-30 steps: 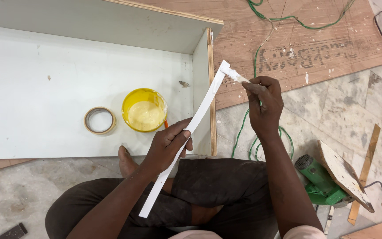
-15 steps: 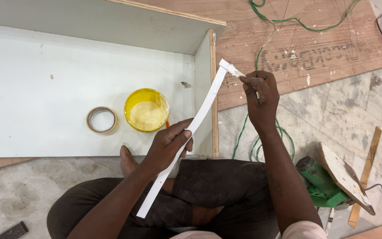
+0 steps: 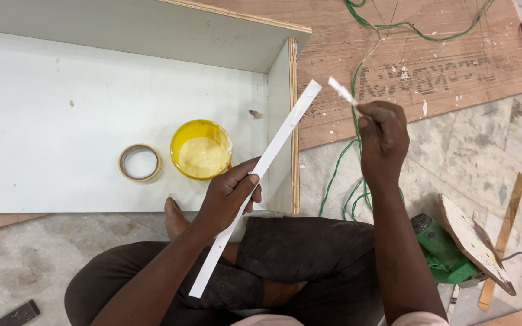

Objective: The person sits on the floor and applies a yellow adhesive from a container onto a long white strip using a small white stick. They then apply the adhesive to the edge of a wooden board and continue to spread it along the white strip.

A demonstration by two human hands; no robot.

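Boards come first: the big white cabinet piece (image 3: 92, 121) lies flat on the floor in front of you, with a raised side wall along its right edge, and a brown plywood sheet (image 3: 430, 66) lies past it on the right. Your legs in dark trousers (image 3: 297, 253) are folded under you on the stone floor (image 3: 25, 265). You hold the long white strip (image 3: 261, 175) slanted, its top end up by the cabinet's side wall and its low end over your lap. Your left hand (image 3: 231, 196) has its grip closed around the middle of the strip. Your right hand (image 3: 383, 136) is up and to the right, apart from the strip, pinching a small white stick (image 3: 342, 92) that points up and left. A green power tool (image 3: 442, 250) sits by your right knee, next to a flat wooden piece (image 3: 472, 241). A green cord (image 3: 357, 139) runs across the plywood and floor. On the white board, a yellow tub (image 3: 202, 149) of creamy paste stands just beside a roll of tape (image 3: 139, 162).
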